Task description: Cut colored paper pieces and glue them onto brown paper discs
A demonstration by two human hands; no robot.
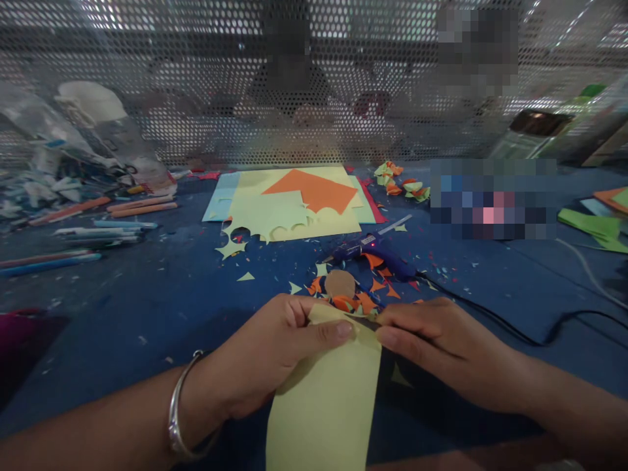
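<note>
A pale yellow paper strip runs from the bottom edge up to my hands. My left hand, with a silver bangle on its wrist, pinches the strip's top edge between thumb and fingers. My right hand pinches the same top edge from the right, fingers pressed together. Just beyond my fingers lie orange and yellow paper cut-outs around a brown disc. A blue glue gun with a red light lies behind them, its black cord trailing right.
Sheets of yellow, orange and light blue paper lie further back, with cut edges. Pens and glue sticks lie at the left by plastic bags. Paper scraps and green sheets sit at the right. A perforated metal screen closes the back.
</note>
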